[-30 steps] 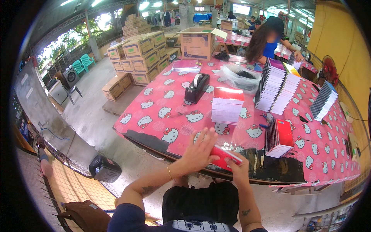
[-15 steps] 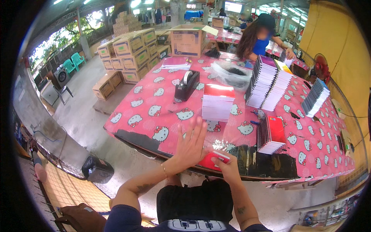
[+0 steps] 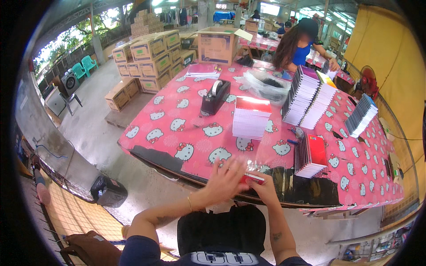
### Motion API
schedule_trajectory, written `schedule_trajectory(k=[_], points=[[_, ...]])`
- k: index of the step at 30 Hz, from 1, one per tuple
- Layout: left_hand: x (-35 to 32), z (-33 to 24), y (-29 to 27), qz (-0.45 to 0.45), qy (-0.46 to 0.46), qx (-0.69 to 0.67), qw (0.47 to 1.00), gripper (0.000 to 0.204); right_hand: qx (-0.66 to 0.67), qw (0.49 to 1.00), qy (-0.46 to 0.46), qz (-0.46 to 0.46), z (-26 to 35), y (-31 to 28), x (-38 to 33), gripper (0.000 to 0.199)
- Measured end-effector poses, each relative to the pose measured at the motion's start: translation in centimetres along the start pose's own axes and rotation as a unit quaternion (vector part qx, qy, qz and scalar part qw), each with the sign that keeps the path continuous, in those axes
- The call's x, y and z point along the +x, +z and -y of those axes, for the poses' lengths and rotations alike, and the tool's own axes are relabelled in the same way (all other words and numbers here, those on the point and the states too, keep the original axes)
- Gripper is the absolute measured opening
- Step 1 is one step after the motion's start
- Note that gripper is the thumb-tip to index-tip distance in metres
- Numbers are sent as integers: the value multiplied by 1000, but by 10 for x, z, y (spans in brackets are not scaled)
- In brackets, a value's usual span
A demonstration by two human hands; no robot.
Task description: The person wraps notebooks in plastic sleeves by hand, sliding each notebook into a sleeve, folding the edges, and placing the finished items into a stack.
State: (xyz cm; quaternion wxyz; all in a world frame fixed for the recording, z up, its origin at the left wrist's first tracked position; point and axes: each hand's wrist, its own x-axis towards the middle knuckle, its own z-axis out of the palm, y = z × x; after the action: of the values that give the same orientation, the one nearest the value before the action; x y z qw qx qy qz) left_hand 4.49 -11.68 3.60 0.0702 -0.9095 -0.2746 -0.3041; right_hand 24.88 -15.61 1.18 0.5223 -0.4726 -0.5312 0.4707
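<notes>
At the table's near edge my right hand (image 3: 265,189) grips a small red notebook (image 3: 254,177) by its right side, thumb on top. My left hand (image 3: 227,178) lies across the notebook's left part with its fingers stretched out, slightly blurred, hiding much of the cover. Something shiny and clear, perhaps plastic film (image 3: 254,166), shows just beyond the notebook. Past my hands stands a stack of red-covered notebooks (image 3: 251,119). To the right is a second pile of red spiral notebooks (image 3: 310,155).
A black tape dispenser (image 3: 215,98) stands on the pink patterned table (image 3: 168,148). Behind it are a clear plastic bag (image 3: 265,86) and tall notebook stacks (image 3: 306,99). Across the table a person (image 3: 298,48) handles notebooks. Cardboard boxes (image 3: 151,60) are piled at the far left.
My left hand has come down and slightly right, from raised with fingers upright to lying over the red notebook. My right hand keeps its grip on the notebook.
</notes>
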Motion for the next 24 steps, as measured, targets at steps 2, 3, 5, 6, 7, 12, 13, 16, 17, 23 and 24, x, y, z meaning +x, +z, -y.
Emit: schedule_trajectory(k=[2,3,5,6,7,12,13,16,17,23,24], points=[[17,29,-5,144,-19,-41,989,62,19,1000,15,12,-1,6,1,30],[27,32,-9,205,-21,-63,977,62,23,999,22,14,-2,3,1,31],[45,32,-23,331,-20,-98,938,64,-1,1000,15,21,-1,0,1,32],[40,27,-18,246,-18,-59,967,67,-14,1000,5,28,2,2,2,32],[30,17,-6,158,-14,-21,987,70,-27,999,-5,33,4,1,0,33],[-46,-5,53,75,24,-34,996,90,-19,1000,-12,13,-16,4,4,36],[-25,-4,48,60,5,5,998,90,-48,998,-20,20,-16,-1,4,36],[12,6,28,66,-15,67,996,90,-93,994,-23,44,-17,-2,9,37],[-9,5,38,75,4,46,996,90,-100,993,-25,50,-19,-2,10,36],[16,-1,26,81,11,60,995,81,-10,998,27,55,-14,3,6,38],[15,1,29,59,18,50,997,81,-12,998,9,60,-15,5,7,38]])
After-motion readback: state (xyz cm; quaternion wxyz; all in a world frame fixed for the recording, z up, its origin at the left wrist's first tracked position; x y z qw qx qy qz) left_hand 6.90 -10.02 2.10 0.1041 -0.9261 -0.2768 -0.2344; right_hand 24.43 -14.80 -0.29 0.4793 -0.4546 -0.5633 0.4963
